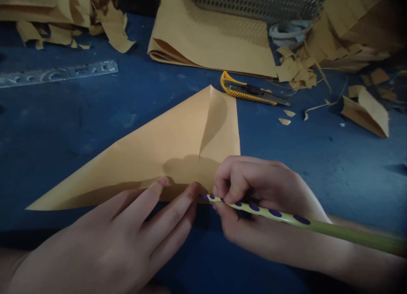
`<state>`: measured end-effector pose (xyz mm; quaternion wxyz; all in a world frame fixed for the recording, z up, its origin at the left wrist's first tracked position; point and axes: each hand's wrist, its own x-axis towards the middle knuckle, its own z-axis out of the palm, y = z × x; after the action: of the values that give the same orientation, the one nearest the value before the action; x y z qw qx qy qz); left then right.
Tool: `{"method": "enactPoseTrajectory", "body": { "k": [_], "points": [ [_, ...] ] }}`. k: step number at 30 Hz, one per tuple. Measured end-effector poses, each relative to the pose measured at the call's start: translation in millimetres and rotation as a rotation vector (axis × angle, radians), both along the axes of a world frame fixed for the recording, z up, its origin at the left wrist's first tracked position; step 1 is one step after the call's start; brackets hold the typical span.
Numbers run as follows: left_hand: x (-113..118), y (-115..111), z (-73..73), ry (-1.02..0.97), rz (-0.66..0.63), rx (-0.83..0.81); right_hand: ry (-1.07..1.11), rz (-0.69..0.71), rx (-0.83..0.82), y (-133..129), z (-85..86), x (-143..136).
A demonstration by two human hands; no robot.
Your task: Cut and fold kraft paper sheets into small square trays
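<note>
Okay, clear plastic ruler (60, 75) far left on the blue tabletop (318, 137), torn brown paper scraps (114, 29) beyond it. Next, left hand (124, 230): palm down, fingers spread, nothing visibly gripped, fingertips resting along the near edge of the kraft paper sheet (152, 154). Sheet lying mid-view on the tabletop, long point aimed left, crease running down its right part. Should handle light and thin, stiff enough to keep a fold, easy to wrinkle or tear, prone to sliding if unpinned. Best pinned with spread fingertips on the near edge beside the crease; best lifted by the broad right part, not the point. Beyond it, folded paper stack (213, 35), perforated metal piece (241, 1) overlapping its far side. Then yellow utility knife (251, 92) right by the sheet's far right corner, contact unclear. Right hand (263, 188): fingers curled, pinching a purple-spotted pencil (275, 212) near its tip, at the sheet's near edge. Could be a pen; can't tell. Farther right, white coil (288, 39) and folded paper offcut (369, 112).
</note>
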<state>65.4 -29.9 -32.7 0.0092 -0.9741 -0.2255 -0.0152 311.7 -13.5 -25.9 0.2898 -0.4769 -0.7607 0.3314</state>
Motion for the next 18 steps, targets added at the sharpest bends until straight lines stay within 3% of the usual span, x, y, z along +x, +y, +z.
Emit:
{"method": "enactPoseTrajectory", "body": {
  "k": [4, 11, 18],
  "points": [
    [0.7, -0.5, 0.1, -0.018, 0.010, -0.014, -0.047, -0.033, -0.003, 0.2, 0.8, -1.7],
    [-1.0, -1.2, 0.8, -0.015, 0.007, -0.020, 0.099, 0.109, -0.126, 2.0, 3.2, -0.5],
    [1.7, 3.0, 3.1, -0.026, -0.025, -0.001, 0.297, -0.021, -0.162, 1.2, 1.4, 7.3]
  ]
}}
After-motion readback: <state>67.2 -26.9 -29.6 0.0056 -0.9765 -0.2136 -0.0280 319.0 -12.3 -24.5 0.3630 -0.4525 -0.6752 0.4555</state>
